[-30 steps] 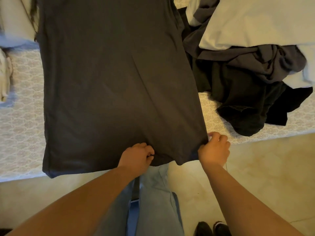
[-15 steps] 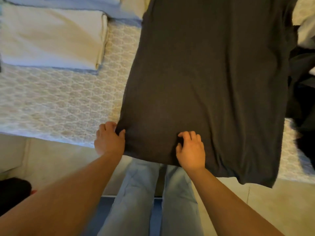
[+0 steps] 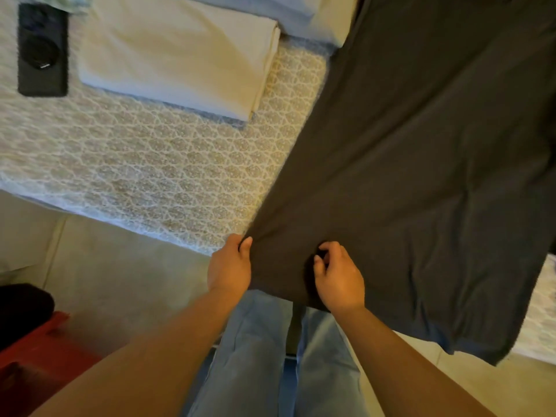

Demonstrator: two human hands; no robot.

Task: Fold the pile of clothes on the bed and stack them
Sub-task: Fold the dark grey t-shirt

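The bed carries a dark shirt spread flat, running up and to the right of the fingers, its hem hanging over the bed edge. Up and left of the fingers sits a folded cream stack. The left hand pinches the shirt's near left corner; the right hand has curled fingers gathering cloth mid-hem. A likely risk: with the far right corner unheld, pulling could skew the fold or drag the shirt off the bed.
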